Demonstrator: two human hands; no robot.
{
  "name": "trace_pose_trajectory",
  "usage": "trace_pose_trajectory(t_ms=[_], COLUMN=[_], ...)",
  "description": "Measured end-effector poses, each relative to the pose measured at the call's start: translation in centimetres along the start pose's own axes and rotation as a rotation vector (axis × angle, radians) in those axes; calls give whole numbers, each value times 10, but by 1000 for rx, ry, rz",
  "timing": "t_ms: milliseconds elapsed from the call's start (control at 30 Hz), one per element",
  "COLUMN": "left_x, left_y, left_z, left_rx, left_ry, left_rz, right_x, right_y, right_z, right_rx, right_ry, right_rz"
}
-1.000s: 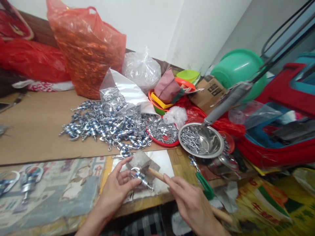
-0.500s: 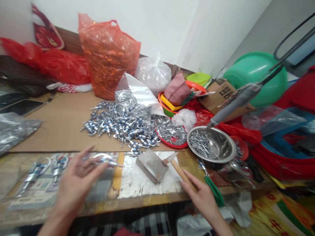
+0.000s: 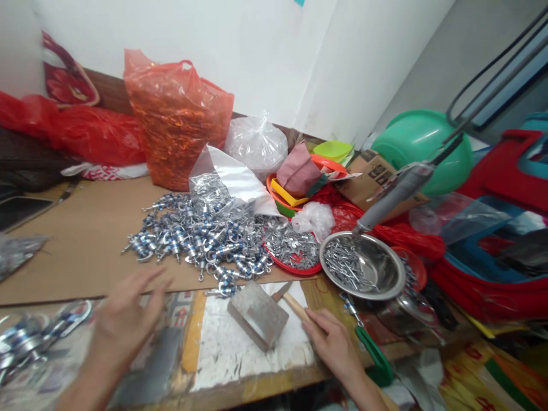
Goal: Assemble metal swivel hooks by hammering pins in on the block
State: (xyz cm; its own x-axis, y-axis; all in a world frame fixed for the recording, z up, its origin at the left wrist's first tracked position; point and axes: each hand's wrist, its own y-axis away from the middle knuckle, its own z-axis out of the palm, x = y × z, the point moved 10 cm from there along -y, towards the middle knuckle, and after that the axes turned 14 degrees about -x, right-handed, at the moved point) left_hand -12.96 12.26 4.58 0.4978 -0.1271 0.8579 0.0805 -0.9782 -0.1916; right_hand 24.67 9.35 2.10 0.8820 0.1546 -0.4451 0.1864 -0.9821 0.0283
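My right hand (image 3: 331, 342) is wrapped round the wooden handle of a small hammer (image 3: 297, 305). Its dark, narrow head lies by the corner of a thick grey metal block (image 3: 259, 314), which sits on a worn white sheet (image 3: 214, 348). My left hand (image 3: 124, 325), slightly blurred, hovers over the left of the bench with thumb and fingers apart and nothing visible in them. Left of it, several silver-and-blue metal clips with hooked ends (image 3: 25, 342) lie together. A large heap of similar clips (image 3: 205, 234) spreads on the cardboard beyond.
A steel bowl of metal pins (image 3: 346, 262) and a red tray of small metal pieces (image 3: 293, 245) stand beyond my right hand. A grey-handled lever tool (image 3: 394, 194) slants above the bowl. An orange bag (image 3: 180, 120) stands behind the heap. A green-handled item (image 3: 374, 357) hangs over the bench edge.
A clip seen by my left hand's fingers is gone from there. The clips at left now sit closer together and farther left. The whole view has shifted slightly; my right hand keeps the hammer.
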Motion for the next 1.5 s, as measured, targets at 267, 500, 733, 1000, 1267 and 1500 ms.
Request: trace_pose_trajectory(t_ms=[267, 500, 733, 1000, 1267, 1500], left_x=[70, 65, 36, 38, 48, 53], left_y=[-38, -37, -11, 23, 26, 31], left_z=[113, 92, 82, 134, 125, 122], left_rx=[-412, -299, -192, -423, -385, -344], left_ry=[-665, -449, 507, 440, 230, 232], left_rz=[325, 362, -206, -341, -209, -162], right_x=[-26, 19, 14, 1, -107, -136], right_y=[-60, -176, -176, -145, -63, -29], right_z=[-26, -39, -18, -51, -16, -14], right_rx=[54, -10, -48, 112, -39, -49], right_ry=[93, 232, 268, 142, -311, -436], right_rz=[-85, 116, 182, 95, -309, -448])
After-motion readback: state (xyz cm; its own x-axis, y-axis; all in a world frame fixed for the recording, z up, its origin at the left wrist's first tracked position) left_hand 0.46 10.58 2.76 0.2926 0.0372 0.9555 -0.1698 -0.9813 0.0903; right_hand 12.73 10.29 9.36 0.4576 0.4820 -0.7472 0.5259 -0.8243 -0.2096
